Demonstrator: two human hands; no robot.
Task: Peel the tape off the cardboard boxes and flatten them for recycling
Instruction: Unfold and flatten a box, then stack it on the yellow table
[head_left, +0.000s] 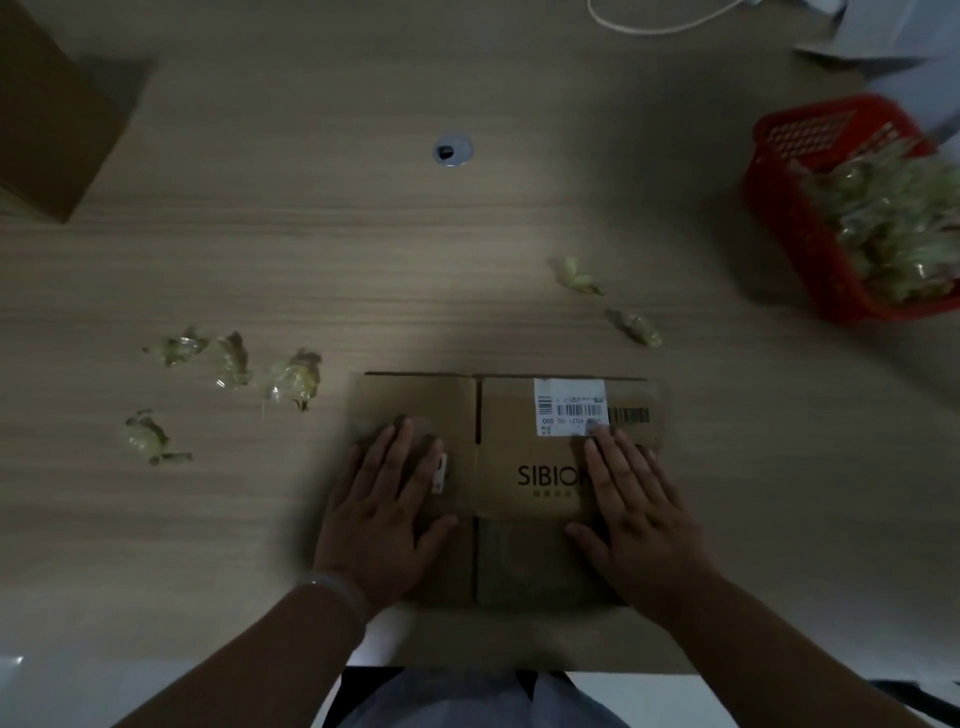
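Note:
A brown cardboard box (519, 447) lies flat on the wooden table near its front edge, with a white barcode label (569, 405) and dark printed letters on its right half. My left hand (387, 512) presses flat on the left half, fingers straight and spread. On the right half my right hand (631, 512) presses down the same way, its fingertips at the label's lower edge. Both palms hide parts of the cardboard.
Crumpled balls of peeled tape (234, 361) lie left of the box, and two more tape balls (631, 325) lie to its upper right. A red basket (779, 218) full of tape scraps stands at the right. Another cardboard box (47, 114) stands at the far left.

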